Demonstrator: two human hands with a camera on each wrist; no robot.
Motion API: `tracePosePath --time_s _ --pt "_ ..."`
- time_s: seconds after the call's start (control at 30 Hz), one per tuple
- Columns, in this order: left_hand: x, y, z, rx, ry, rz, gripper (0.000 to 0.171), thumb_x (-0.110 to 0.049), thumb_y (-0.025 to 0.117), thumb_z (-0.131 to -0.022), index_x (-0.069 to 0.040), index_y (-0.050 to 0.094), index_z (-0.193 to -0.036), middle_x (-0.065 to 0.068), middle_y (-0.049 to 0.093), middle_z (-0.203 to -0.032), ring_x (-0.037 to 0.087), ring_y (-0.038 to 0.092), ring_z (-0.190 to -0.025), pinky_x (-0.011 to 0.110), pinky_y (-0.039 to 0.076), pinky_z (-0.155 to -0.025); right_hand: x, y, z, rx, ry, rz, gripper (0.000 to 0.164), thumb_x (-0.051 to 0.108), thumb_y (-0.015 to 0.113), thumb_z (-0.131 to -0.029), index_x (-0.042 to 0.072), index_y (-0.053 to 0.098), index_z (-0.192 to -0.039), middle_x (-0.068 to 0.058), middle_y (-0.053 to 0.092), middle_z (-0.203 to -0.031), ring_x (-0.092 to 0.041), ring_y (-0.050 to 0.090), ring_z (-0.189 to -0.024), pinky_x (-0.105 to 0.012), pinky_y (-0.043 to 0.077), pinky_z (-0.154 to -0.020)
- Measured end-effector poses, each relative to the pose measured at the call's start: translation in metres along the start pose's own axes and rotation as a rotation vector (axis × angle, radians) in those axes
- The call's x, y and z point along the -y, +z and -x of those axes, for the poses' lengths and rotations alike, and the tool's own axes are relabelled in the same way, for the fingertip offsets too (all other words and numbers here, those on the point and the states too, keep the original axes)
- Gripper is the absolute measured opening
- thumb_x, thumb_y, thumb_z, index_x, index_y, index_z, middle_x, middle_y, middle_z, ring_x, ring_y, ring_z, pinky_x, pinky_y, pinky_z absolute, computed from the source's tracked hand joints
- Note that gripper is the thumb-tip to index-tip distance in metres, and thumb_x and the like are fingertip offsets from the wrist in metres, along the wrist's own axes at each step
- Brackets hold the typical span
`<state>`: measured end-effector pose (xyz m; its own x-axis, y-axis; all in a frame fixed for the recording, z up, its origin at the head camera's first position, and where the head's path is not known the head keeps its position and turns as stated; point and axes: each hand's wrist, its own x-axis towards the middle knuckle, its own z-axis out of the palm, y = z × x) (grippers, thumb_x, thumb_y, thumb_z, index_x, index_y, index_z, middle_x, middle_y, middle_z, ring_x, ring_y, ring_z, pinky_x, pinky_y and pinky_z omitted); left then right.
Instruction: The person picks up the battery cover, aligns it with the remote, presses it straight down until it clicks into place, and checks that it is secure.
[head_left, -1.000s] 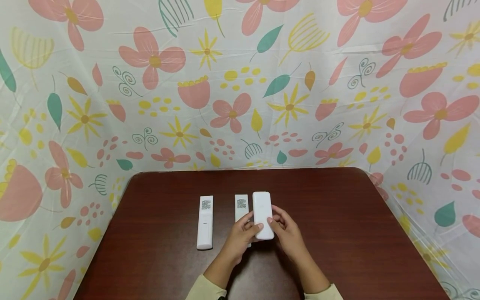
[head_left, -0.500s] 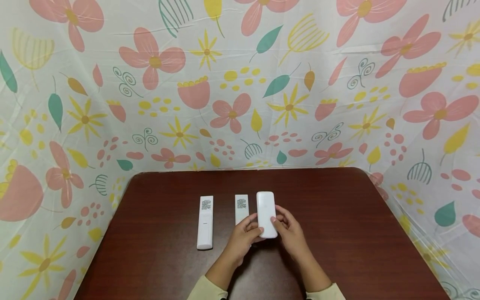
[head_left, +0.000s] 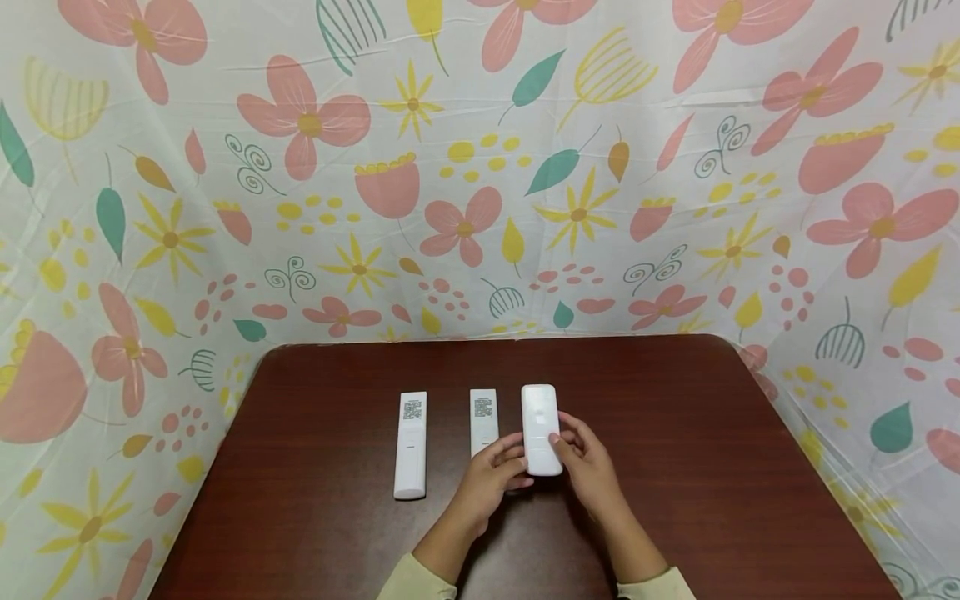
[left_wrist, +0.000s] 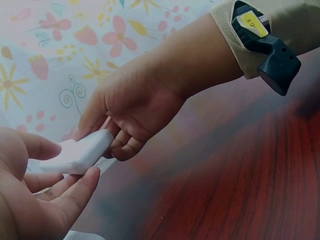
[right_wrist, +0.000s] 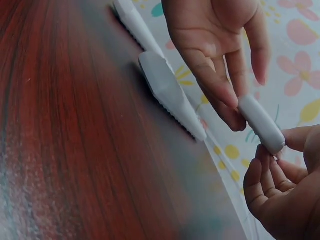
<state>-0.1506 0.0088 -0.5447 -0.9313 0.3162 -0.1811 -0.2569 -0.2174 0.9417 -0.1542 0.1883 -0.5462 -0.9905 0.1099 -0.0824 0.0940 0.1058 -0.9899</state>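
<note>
A white remote control [head_left: 542, 417] with rounded corners is held up over the table, plain side toward the head camera. My right hand [head_left: 594, 479] grips its right edge, thumb on the face and fingers behind. At the lower left edge is my left hand [head_left: 486, 483], its fingertips touching the remote. In the right wrist view, the left thumb [right_wrist: 260, 65] stands apart from the remote. Two slimmer white remotes lie label side up: one remote [head_left: 410, 446] at left, the other remote [head_left: 483, 417] partly hidden behind the left hand.
The dark red-brown wooden table [head_left: 322, 517] has rounded back corners. A white curtain [head_left: 465, 125] printed with flowers and leaves surrounds its back and sides. A dark strap device [left_wrist: 275, 55] sits at the right cuff.
Both hands and the remote have shifted a little to the right. The left thumb has slipped from the face to the edge, and a seam now shows on the remote. The lying remotes stay put.
</note>
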Motion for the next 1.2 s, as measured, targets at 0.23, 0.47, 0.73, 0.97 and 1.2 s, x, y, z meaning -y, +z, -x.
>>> tracePosePath --time_s 0.23,0.47,0.73,0.97,1.2 --pt "0.003 0.004 0.001 -0.005 -0.009 -0.001 0.049 -0.007 0.06 -0.096 0.005 0.051 -0.142 0.024 0.056 -0.143 0.018 0.065 -0.103 0.032 0.061 -0.086 -0.004 -0.003 -0.003 -0.03 0.019 0.023 0.045 0.019 0.063 -0.101 0.012 0.052 -0.144 -0.017 0.066 -0.109 -0.006 0.064 -0.085 -0.022 0.053 -0.076" --pt "0.004 0.006 0.003 -0.01 -0.024 -0.016 0.047 -0.006 0.059 -0.097 0.005 0.052 -0.142 0.023 0.056 -0.142 0.02 0.065 -0.108 0.033 0.061 -0.088 -0.005 -0.007 -0.005 -0.033 0.045 0.054 0.048 0.025 0.063 -0.101 0.013 0.051 -0.146 -0.017 0.067 -0.114 -0.007 0.064 -0.086 -0.022 0.052 -0.076" --pt "0.014 0.007 0.004 -0.003 -0.045 -0.042 0.048 -0.012 0.063 -0.096 0.003 0.055 -0.141 0.02 0.057 -0.142 0.025 0.071 -0.095 0.04 0.06 -0.09 -0.01 -0.01 -0.009 -0.048 0.096 0.094 0.048 0.026 0.06 -0.103 0.011 0.049 -0.147 -0.017 0.068 -0.116 -0.009 0.063 -0.089 -0.021 0.051 -0.078" --pt "0.023 0.008 0.003 0.001 -0.055 -0.045 0.046 -0.009 0.061 -0.096 0.003 0.055 -0.14 0.023 0.067 -0.126 0.028 0.071 -0.097 0.041 0.059 -0.091 -0.011 -0.015 -0.01 -0.063 0.107 0.142 0.048 0.027 0.061 -0.102 0.01 0.051 -0.146 -0.017 0.068 -0.115 -0.01 0.062 -0.088 -0.021 0.049 -0.077" --pt "0.028 0.012 0.003 0.03 -0.051 -0.027 0.049 -0.007 0.059 -0.096 0.006 0.052 -0.142 0.027 0.062 -0.134 0.036 0.067 -0.114 0.041 0.058 -0.094 -0.014 -0.018 -0.01 -0.087 0.105 0.2 0.046 0.031 0.063 -0.101 0.013 0.054 -0.143 -0.015 0.067 -0.112 -0.011 0.062 -0.086 -0.022 0.05 -0.075"
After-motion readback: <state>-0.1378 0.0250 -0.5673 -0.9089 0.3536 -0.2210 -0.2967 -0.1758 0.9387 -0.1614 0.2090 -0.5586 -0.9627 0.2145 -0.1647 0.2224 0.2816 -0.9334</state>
